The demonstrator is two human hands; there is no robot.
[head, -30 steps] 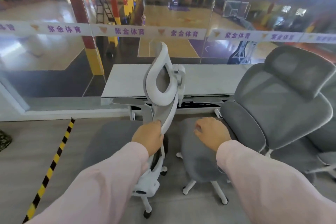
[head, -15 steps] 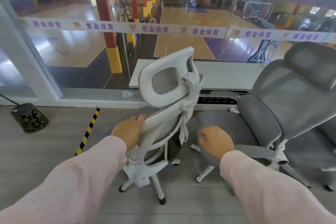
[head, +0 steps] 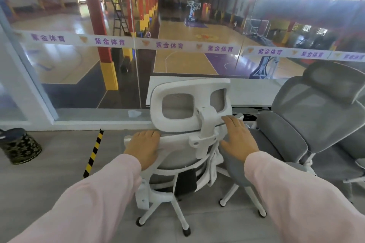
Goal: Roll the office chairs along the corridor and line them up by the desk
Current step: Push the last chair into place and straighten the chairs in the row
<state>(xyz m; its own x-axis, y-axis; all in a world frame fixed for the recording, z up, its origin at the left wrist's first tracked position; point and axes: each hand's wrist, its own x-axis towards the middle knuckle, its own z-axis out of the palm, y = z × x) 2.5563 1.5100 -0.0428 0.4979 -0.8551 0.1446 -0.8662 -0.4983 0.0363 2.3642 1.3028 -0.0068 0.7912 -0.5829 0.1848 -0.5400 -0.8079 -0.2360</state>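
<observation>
A white-framed office chair [head: 189, 104] with grey mesh stands right in front of me, its back toward me, facing the white desk [head: 254, 92] along the glass wall. My left hand [head: 143, 148] grips the top left edge of its backrest, fingers curled over the rim. My right hand [head: 239, 138] lies on the top right of the backrest with fingers stretched forward. A grey padded office chair [head: 316, 116] stands just to the right at the desk, turned toward the left, its seat close to the white chair.
Another grey chair [head: 353, 144] is partly visible at the far right edge. A dark patterned bin [head: 19, 146] stands on the floor at left. A yellow-and-black striped strip [head: 93, 152] runs across the grey floor. The glass wall [head: 88, 65] closes off the space behind the desk.
The white chair has swung round from side-on to face the desk. My right hand left the grey chair's seat and now lies on the white backrest. My left hand shifted to the backrest's top.
</observation>
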